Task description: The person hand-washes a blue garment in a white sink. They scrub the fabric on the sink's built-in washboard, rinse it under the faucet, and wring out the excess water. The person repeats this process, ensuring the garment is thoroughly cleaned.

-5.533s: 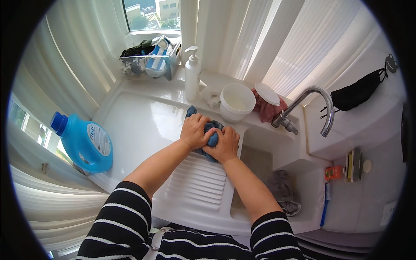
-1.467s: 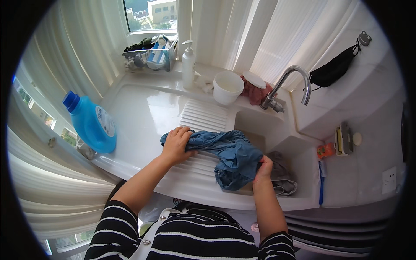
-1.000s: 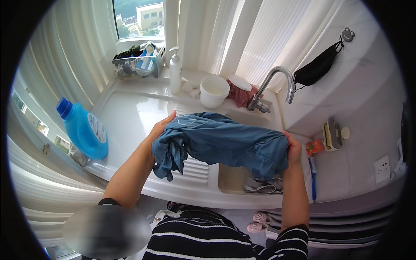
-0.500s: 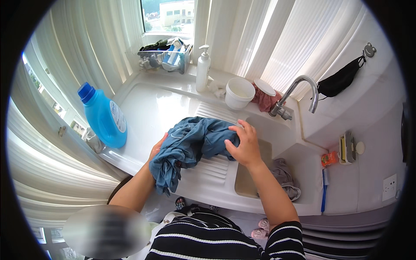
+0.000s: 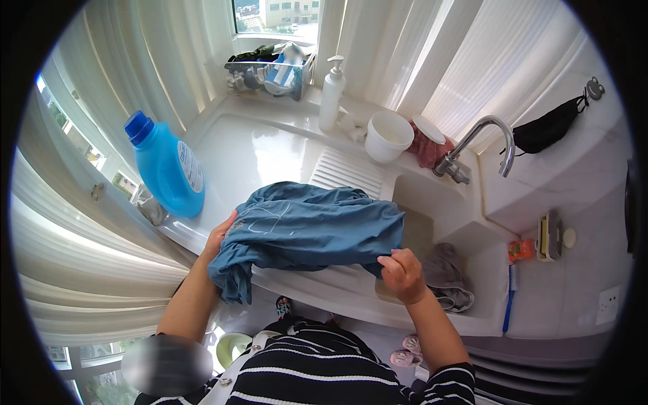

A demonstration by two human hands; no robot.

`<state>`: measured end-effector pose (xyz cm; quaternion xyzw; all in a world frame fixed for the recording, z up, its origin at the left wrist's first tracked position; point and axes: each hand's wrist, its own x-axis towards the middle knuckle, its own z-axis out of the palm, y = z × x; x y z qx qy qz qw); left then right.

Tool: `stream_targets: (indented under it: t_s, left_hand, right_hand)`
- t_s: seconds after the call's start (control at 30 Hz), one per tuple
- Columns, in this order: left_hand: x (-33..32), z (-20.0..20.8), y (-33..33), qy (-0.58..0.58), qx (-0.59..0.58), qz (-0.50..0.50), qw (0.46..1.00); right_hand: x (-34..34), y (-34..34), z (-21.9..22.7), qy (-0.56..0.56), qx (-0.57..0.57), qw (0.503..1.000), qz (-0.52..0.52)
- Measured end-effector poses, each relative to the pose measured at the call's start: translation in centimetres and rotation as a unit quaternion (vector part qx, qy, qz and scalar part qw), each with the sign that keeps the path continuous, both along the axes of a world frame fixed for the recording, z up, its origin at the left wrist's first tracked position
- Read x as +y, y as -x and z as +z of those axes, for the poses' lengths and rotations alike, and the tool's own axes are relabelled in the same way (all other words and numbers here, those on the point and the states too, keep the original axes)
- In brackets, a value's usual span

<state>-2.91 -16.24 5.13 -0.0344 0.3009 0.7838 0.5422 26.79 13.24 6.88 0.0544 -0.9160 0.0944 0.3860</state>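
Note:
A blue garment [image 5: 314,233] with thin white printed lines is stretched sideways between my two hands, above the ribbed washboard [image 5: 347,172] of the white sink counter. My left hand [image 5: 219,235] grips its bunched left end, with most of the fingers hidden under the cloth. At the lower right corner my right hand [image 5: 403,275] is closed, pinching the edge between thumb and fingers. Crumpled folds hang below the left hand. The right end of the cloth reaches over the sink basin [image 5: 413,226], where a grey cloth [image 5: 447,273] lies.
A blue detergent bottle [image 5: 169,165] stands at the left. Along the back are a clear bin [image 5: 270,77], a white pump bottle [image 5: 331,94], a white tub [image 5: 389,137], a reddish cloth [image 5: 426,150] and the faucet [image 5: 482,125]. A blue brush [image 5: 509,297] lies at the right.
The garment has gone from bunched to spread out sideways. My right hand has moved down and right, from open fingers on the cloth to a pinch; my left hand has shifted left.

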Motion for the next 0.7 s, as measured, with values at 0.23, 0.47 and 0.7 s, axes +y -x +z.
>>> stream_targets:
  t_s: [0.23, 0.47, 0.7]
  left_hand:
    - [-1.7, 1.0, 0.4, 0.036, -0.004, -0.008, 0.999]
    - [-2.4, 1.4, 0.3, 0.008, -0.044, 0.006, 0.999]
    - [0.8, 2.6, -0.6, -0.021, -0.017, 0.022, 0.999]
  right_hand:
    - [-2.6, -6.3, -2.7, 0.096, -0.176, 0.980, -0.012]
    - [-2.6, -3.6, 0.3, 0.190, -0.052, 0.977, -0.082]
    - [-0.8, 3.7, 3.1, 0.257, -0.177, 0.949, -0.048]
